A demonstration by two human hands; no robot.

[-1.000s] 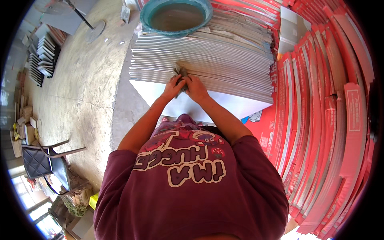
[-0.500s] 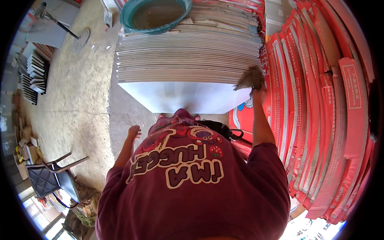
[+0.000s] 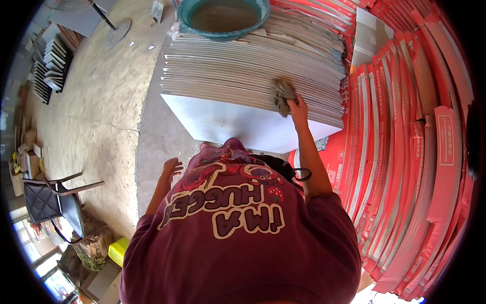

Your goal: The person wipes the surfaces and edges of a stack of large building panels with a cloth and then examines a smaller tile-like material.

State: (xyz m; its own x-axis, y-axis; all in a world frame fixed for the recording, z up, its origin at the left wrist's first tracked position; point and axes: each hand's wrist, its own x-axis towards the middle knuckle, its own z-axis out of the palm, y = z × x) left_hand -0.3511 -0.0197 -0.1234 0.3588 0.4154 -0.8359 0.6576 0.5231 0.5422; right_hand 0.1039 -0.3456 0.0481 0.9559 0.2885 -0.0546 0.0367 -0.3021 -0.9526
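Note:
My right hand [image 3: 298, 108] is closed round a crumpled grey-brown rag [image 3: 284, 96], slightly blurred. The rag rests against the top edges of a row of large tiles [image 3: 223, 78] standing on edge, near the front of the row. The nearest tile [image 3: 228, 121] turns its glossy white face toward me. My left hand [image 3: 172, 167] hangs at my left side, holding nothing, its fingers somewhat apart. Atop the far part of the row sits a round teal basin [image 3: 225, 36] of murky brown water.
Red-wrapped packs [image 3: 400, 167] stand close together along my right. A cardboard piece [image 3: 367, 38] is wedged at the back right. On the left floor are a dark chair [image 3: 66, 202], a black rack of pale panels [image 3: 53, 66] and a round stand base [image 3: 119, 33].
My right hand has carried the rag leftward, from the tiles' right end toward the middle of their edges. The whole view has shifted and turned a little. My left hand still hangs free.

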